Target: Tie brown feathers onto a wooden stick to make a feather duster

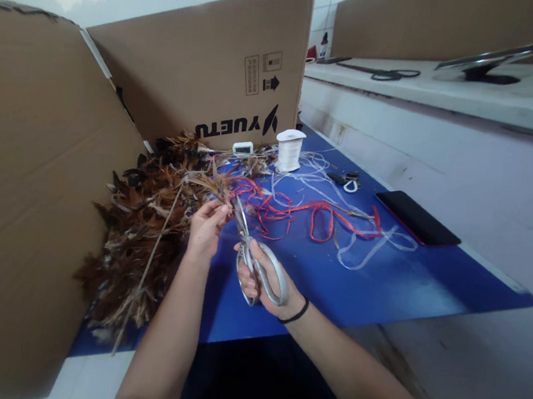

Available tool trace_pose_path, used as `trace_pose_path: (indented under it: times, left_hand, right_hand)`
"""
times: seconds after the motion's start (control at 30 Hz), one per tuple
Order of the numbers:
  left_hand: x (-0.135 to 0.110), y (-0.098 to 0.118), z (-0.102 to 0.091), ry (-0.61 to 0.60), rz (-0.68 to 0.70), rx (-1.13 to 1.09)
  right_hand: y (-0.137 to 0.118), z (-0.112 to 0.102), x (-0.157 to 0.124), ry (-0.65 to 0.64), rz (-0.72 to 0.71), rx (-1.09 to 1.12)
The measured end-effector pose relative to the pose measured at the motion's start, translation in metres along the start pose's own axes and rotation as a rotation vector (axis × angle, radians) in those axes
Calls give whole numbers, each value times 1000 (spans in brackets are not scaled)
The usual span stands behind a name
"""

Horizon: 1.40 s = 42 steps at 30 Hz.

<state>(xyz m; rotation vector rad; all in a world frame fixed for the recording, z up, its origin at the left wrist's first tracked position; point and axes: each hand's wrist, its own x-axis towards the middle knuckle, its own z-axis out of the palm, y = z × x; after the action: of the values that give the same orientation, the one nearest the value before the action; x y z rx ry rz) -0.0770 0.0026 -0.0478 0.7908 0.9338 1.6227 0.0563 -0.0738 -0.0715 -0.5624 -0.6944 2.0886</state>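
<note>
My right hand (262, 273) is closed around the handles of silver scissors (259, 260), whose blades point away from me toward my other hand. My left hand (207, 225) pinches a small bunch of brown feathers (217, 184) at its base, where red ribbon (252, 191) meets it. The scissor blades lie right by those fingertips; whether they touch the ribbon I cannot tell. More red ribbon trails loosely to the right across the blue table mat (357, 288). Left of my hands spreads a large heap of brown and black feathers (142, 223), with a thin pale stick (150, 256) across it.
Cardboard panels (191, 61) stand at the back and left. Behind the ribbon are a white spool (289, 150), a small white device (242, 148) and tangled white ribbon (316, 170). A phone (417, 218) lies at right; black scissors (384, 71) rest on the ledge.
</note>
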Motion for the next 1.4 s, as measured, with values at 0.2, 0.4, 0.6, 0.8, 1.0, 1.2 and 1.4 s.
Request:
trace_pose_path:
  times: [0.2, 0.4, 0.6, 0.8, 1.0, 1.2, 1.4]
  left_hand:
    - [0, -3, 1, -9, -26, 2]
    - [0, -6, 1, -35, -48, -6]
    - [1, -7, -1, -42, -58, -27]
    - [0, -7, 0, -24, -76, -40]
    - [0, -8, 0, -29, -79, -53]
    - [0, -9, 0, -59, -83, -53]
    - [0, -10, 0, -83, -105, -48]
  right_hand:
    - [0, -1, -1, 34, -16, -34]
    - [1, -1, -1, 77, -12, -54]
    - [0, -2, -1, 85, 1, -68]
    - [-3, -4, -2, 21, 48, -22]
    - [-4, -2, -5, -33, 71, 34]
    - [-2, -1, -4, -10, 28, 29]
    - [0, -3, -3, 53, 5, 15]
